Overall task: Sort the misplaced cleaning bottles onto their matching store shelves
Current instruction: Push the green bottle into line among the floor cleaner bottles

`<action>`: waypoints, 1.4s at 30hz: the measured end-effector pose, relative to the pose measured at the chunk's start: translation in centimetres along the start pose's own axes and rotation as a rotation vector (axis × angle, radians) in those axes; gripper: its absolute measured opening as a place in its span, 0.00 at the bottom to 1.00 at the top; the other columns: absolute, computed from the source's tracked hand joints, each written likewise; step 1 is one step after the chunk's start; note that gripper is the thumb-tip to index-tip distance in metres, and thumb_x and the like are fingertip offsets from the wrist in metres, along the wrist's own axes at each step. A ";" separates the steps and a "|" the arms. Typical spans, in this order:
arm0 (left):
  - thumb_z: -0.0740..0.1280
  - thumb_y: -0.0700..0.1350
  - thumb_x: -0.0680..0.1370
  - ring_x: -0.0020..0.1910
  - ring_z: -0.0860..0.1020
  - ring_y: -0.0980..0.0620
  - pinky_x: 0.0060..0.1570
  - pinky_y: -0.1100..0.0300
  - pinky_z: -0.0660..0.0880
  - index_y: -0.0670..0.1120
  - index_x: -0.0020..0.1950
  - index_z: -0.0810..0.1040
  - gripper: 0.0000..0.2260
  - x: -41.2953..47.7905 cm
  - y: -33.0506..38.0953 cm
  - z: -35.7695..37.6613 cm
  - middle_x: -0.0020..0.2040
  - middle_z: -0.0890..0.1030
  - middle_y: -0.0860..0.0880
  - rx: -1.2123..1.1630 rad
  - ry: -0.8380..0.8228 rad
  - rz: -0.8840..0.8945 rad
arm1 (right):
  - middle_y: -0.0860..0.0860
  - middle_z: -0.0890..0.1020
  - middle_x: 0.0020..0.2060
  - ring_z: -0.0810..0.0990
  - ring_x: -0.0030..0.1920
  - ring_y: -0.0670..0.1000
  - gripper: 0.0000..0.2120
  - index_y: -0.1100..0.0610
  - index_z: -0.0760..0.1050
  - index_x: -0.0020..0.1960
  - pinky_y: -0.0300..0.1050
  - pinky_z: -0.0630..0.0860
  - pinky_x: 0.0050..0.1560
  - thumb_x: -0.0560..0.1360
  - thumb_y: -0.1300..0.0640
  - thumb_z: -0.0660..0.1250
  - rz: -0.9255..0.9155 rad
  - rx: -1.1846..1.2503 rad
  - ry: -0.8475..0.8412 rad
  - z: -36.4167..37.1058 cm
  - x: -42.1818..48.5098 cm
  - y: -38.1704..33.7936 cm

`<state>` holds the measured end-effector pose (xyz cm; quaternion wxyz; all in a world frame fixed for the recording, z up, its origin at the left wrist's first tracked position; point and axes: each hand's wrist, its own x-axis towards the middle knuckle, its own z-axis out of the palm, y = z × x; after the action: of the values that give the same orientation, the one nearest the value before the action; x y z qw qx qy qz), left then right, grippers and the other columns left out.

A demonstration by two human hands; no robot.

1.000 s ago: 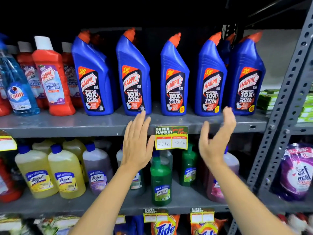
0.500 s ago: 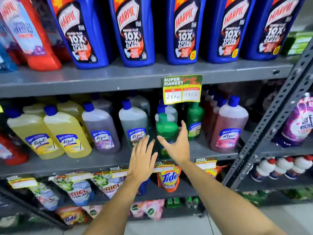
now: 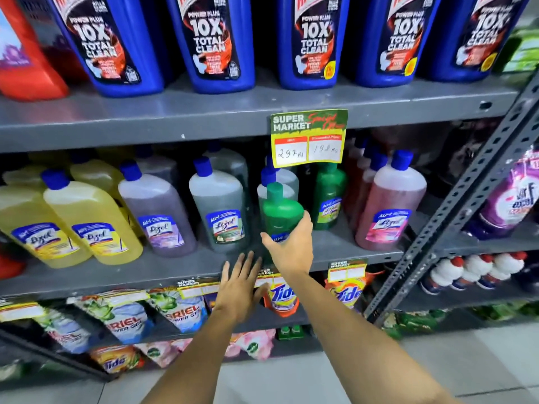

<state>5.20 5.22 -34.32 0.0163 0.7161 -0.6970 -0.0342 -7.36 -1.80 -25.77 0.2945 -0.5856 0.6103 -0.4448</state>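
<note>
A small green bottle (image 3: 280,211) with a green cap stands at the front of the middle shelf (image 3: 175,272), ahead of the grey-capped clear bottles. My right hand (image 3: 290,247) wraps around its lower half, thumb on the left, fingers on the right. My left hand (image 3: 237,287) hovers flat just below it at the shelf's front edge, fingers spread, holding nothing. A second green bottle (image 3: 329,196) stands behind to the right. Yellow (image 3: 90,223), purple (image 3: 159,214), grey (image 3: 221,211) and pink (image 3: 390,205) Lizol bottles line the same shelf.
Blue Harpic bottles (image 3: 215,39) fill the top shelf (image 3: 204,112), with a red bottle (image 3: 26,59) at far left. A price tag (image 3: 309,138) hangs from that shelf's edge. Ariel (image 3: 122,313) and Tide pouches (image 3: 281,295) hang below. A slotted grey upright (image 3: 455,199) borders the right.
The camera has moved closer and lower. My right hand has closed around the small green bottle; half a second ago it was only reaching it. My left hand stays open under it.
</note>
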 end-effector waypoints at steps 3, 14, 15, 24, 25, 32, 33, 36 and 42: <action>0.45 0.63 0.81 0.78 0.42 0.49 0.75 0.44 0.40 0.51 0.80 0.47 0.30 0.0 -0.1 0.0 0.81 0.47 0.49 -0.039 0.009 0.016 | 0.49 0.73 0.63 0.76 0.62 0.56 0.43 0.50 0.60 0.69 0.57 0.78 0.54 0.61 0.41 0.77 0.011 -0.005 0.024 -1.1 0.7 0.5; 0.45 0.63 0.81 0.78 0.42 0.49 0.75 0.46 0.40 0.51 0.80 0.47 0.30 -0.2 0.2 -0.1 0.80 0.45 0.49 -0.046 0.031 0.012 | 0.50 0.73 0.64 0.77 0.62 0.56 0.43 0.50 0.61 0.69 0.52 0.74 0.57 0.62 0.45 0.80 0.027 0.007 0.042 -7.7 5.3 4.0; 0.46 0.63 0.81 0.79 0.43 0.49 0.75 0.46 0.40 0.51 0.80 0.47 0.30 -0.2 0.3 -0.1 0.80 0.46 0.49 -0.052 0.035 0.009 | 0.50 0.73 0.64 0.77 0.62 0.56 0.43 0.51 0.61 0.69 0.52 0.74 0.58 0.62 0.45 0.80 0.027 0.003 0.043 -8.0 5.5 4.2; 0.49 0.61 0.82 0.79 0.45 0.48 0.75 0.46 0.41 0.51 0.80 0.49 0.29 -0.3 0.3 -0.3 0.80 0.48 0.49 -0.055 0.044 0.009 | 0.52 0.73 0.65 0.76 0.63 0.55 0.48 0.53 0.58 0.72 0.55 0.75 0.63 0.61 0.47 0.81 0.022 0.041 0.006 -9.7 6.5 5.4; 0.49 0.61 0.82 0.79 0.45 0.48 0.75 0.46 0.41 0.50 0.79 0.49 0.29 -0.3 0.3 -0.2 0.80 0.49 0.49 -0.055 0.049 0.008 | 0.52 0.73 0.65 0.76 0.63 0.55 0.49 0.52 0.57 0.73 0.56 0.75 0.64 0.61 0.48 0.82 0.023 0.041 -0.012 -9.7 6.5 5.5; 0.48 0.62 0.82 0.79 0.44 0.49 0.75 0.45 0.40 0.51 0.79 0.48 0.29 -0.2 0.5 0.0 0.80 0.47 0.49 -0.045 0.044 -0.006 | 0.52 0.72 0.68 0.75 0.66 0.56 0.52 0.50 0.55 0.74 0.58 0.73 0.67 0.60 0.55 0.83 0.015 0.032 -0.106 -9.4 6.7 5.4; 0.48 0.61 0.82 0.79 0.44 0.49 0.75 0.45 0.40 0.51 0.79 0.48 0.29 -0.2 0.5 0.0 0.80 0.48 0.49 -0.051 0.046 -0.006 | 0.52 0.73 0.68 0.76 0.65 0.56 0.51 0.50 0.55 0.73 0.59 0.73 0.67 0.60 0.54 0.83 0.012 0.029 -0.104 -9.3 6.7 5.3; 0.48 0.61 0.82 0.79 0.43 0.49 0.75 0.46 0.40 0.51 0.80 0.48 0.29 -0.2 0.5 -0.1 0.81 0.47 0.49 -0.051 0.045 -0.012 | 0.52 0.74 0.67 0.77 0.63 0.57 0.51 0.49 0.55 0.73 0.59 0.74 0.65 0.61 0.52 0.83 0.021 0.016 -0.083 -8.9 6.7 5.2; 0.47 0.62 0.82 0.78 0.42 0.51 0.75 0.47 0.39 0.52 0.80 0.46 0.29 -0.4 0.6 -0.2 0.81 0.46 0.50 -0.028 0.033 -0.024 | 0.53 0.74 0.67 0.80 0.60 0.61 0.51 0.50 0.53 0.73 0.57 0.77 0.60 0.62 0.48 0.82 0.028 -0.051 -0.050 -8.4 6.7 5.2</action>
<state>4.57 5.55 -34.12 0.0372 0.7244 -0.6876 -0.0324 -18.03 -7.08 -25.68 0.3006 -0.5951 0.6223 -0.4102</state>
